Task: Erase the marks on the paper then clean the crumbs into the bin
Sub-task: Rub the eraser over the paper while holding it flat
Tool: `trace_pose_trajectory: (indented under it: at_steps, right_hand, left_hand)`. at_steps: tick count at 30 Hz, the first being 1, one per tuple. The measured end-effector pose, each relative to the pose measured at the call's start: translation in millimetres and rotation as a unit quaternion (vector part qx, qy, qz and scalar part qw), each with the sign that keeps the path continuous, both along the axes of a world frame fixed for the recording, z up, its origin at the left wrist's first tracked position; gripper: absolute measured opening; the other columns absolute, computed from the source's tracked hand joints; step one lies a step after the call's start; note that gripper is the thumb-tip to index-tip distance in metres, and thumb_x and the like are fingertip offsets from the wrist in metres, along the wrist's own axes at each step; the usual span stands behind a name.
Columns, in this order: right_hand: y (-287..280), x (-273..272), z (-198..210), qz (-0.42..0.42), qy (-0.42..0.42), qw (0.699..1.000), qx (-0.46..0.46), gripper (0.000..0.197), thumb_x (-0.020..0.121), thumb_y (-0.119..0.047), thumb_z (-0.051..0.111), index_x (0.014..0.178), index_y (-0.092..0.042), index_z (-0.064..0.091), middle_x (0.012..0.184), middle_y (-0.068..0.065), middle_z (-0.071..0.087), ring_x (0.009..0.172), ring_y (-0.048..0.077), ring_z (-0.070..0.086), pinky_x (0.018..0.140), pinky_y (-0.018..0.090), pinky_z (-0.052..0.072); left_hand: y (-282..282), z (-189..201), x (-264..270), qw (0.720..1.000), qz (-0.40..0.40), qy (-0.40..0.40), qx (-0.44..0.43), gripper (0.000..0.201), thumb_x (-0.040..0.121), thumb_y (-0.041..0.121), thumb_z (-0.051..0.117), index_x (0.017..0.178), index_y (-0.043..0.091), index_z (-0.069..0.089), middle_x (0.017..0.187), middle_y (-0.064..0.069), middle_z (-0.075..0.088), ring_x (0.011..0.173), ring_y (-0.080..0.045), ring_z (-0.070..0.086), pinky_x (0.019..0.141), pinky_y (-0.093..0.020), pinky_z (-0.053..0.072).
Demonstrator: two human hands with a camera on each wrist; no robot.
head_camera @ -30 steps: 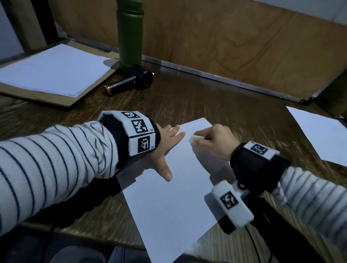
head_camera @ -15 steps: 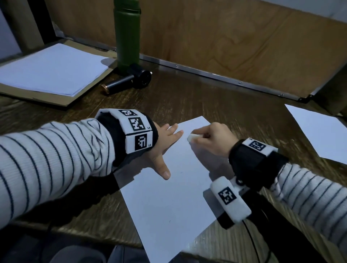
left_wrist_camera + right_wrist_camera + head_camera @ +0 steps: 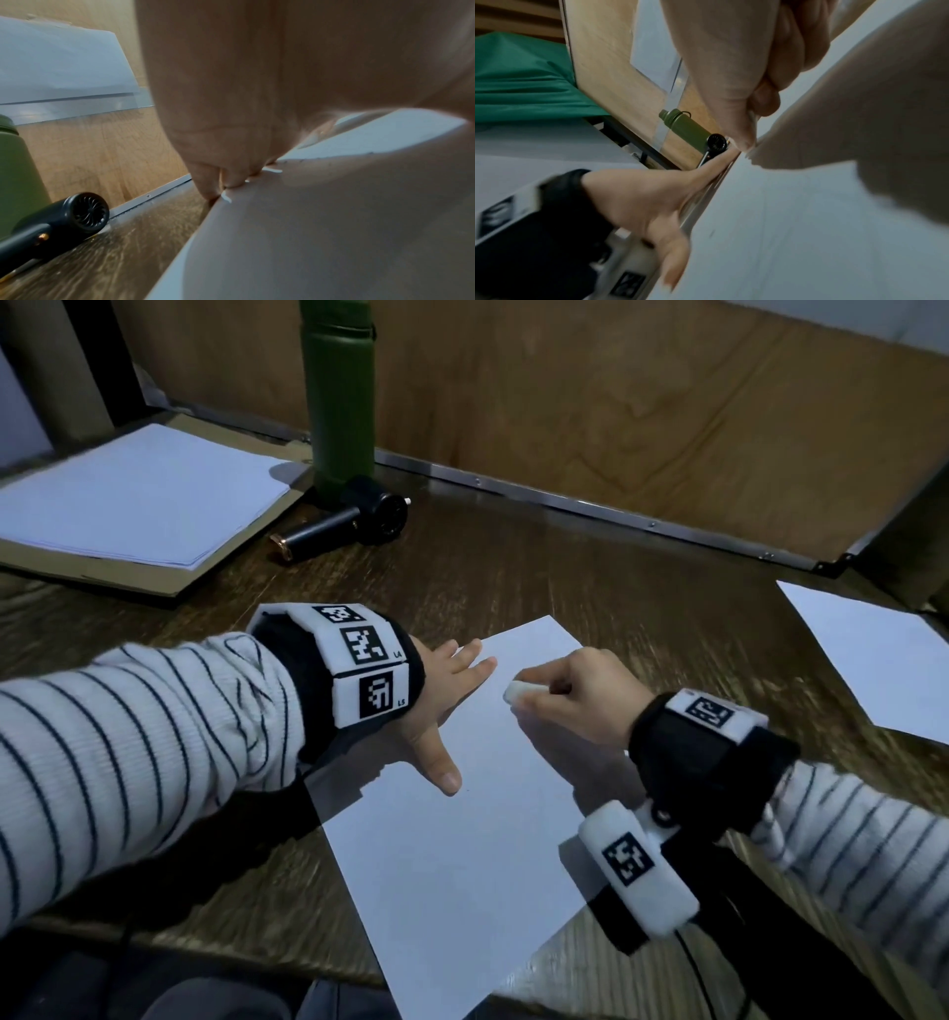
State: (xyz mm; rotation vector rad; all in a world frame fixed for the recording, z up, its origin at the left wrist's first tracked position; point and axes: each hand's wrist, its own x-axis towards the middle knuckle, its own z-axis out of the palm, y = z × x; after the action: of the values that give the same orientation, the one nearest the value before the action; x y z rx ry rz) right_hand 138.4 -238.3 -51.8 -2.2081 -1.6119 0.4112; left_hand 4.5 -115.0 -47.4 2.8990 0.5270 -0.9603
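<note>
A white sheet of paper (image 3: 462, 855) lies on the dark wooden table (image 3: 513, 567) in front of me. My left hand (image 3: 452, 695) lies flat on the sheet's left edge with straight, spread fingers. My right hand (image 3: 575, 695) pinches a small white eraser (image 3: 515, 692) against the upper part of the sheet. In the left wrist view my fingertips (image 3: 226, 178) press on the paper (image 3: 334, 233) at its edge. The right wrist view shows the curled right fingers (image 3: 741, 121) above the paper (image 3: 808, 223), beside the flat left hand (image 3: 654, 199). No bin is in view.
A green bottle (image 3: 341, 397) stands at the back, with a small black blower (image 3: 354, 518) lying in front of it. A paper stack on a cardboard board (image 3: 138, 495) lies at the back left. Another white sheet (image 3: 883, 660) lies at the right. A wooden panel (image 3: 616, 403) walls the back.
My right hand and the eraser have shifted slightly across the top of the sheet. The left hand stays flat at the same edge.
</note>
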Motion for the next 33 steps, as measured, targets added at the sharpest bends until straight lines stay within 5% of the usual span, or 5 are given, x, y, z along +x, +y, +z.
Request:
trace_pose_trajectory:
  at_steps: [6,13,18,27,33]
  right_hand:
    - [-36.6,-16.5,-0.3,0.109,0.127,0.982,-0.083,0.011,0.085,-0.026,0.063,0.081,-0.02,0.072,0.069,-0.009,0.066,0.064,-0.003,0.052,0.065,0.01,0.041]
    - [-0.8,5.7,2.7,-0.008,0.019,0.999,-0.028,0.017,0.086,-0.03,0.061,0.097,-0.028,0.074,0.058,-0.026,0.058,0.065,-0.005,0.055,0.06,-0.001,0.036]
    - [-33.8,-12.8,0.4,0.084,0.084,0.99,-0.079,0.011,0.084,-0.031,0.065,0.092,-0.03,0.073,0.083,-0.006,0.074,0.081,0.009,0.065,0.079,0.02,0.047]
    - [10.1,3.4,4.2,0.01,0.013,0.999,-0.03,0.016,0.085,-0.029,0.061,0.093,-0.025,0.075,0.065,-0.021,0.063,0.072,-0.006,0.054,0.059,0.0,0.033]
    - [-5.5,-20.8,1.4,0.06,-0.009,0.998,-0.03,0.017,0.088,-0.029,0.057,0.085,-0.023,0.072,0.064,-0.003,0.06,0.066,0.005,0.051,0.067,0.02,0.039]
  left_hand:
    - [2.2,-3.3,0.3,1.0,0.002,-0.013,-0.01,0.136,0.061,0.071,0.066,0.144,0.018,-0.028,0.154,-0.004,-0.029,0.145,-0.022,-0.018,0.119,-0.047,0.002]
    - [1.6,-1.6,0.7,1.0,0.003,-0.012,-0.015,0.135,0.061,0.072,0.065,0.144,0.02,-0.028,0.154,-0.003,-0.029,0.145,-0.023,-0.019,0.119,-0.049,0.001]
    - [2.6,-4.3,-1.2,0.999,0.003,-0.029,-0.018,0.135,0.063,0.069,0.067,0.145,0.018,-0.026,0.154,-0.005,-0.028,0.145,-0.023,-0.018,0.117,-0.045,0.0]
    - [2.6,-3.4,0.0,0.999,0.001,-0.027,-0.017,0.139,0.058,0.074,0.068,0.145,0.019,-0.026,0.155,-0.004,-0.028,0.145,-0.024,-0.017,0.117,-0.046,-0.001]
    - [2.5,-8.2,-1.6,0.999,0.003,-0.046,-0.016,0.134,0.062,0.069,0.068,0.146,0.019,-0.024,0.155,-0.004,-0.026,0.145,-0.024,-0.015,0.117,-0.045,0.0]
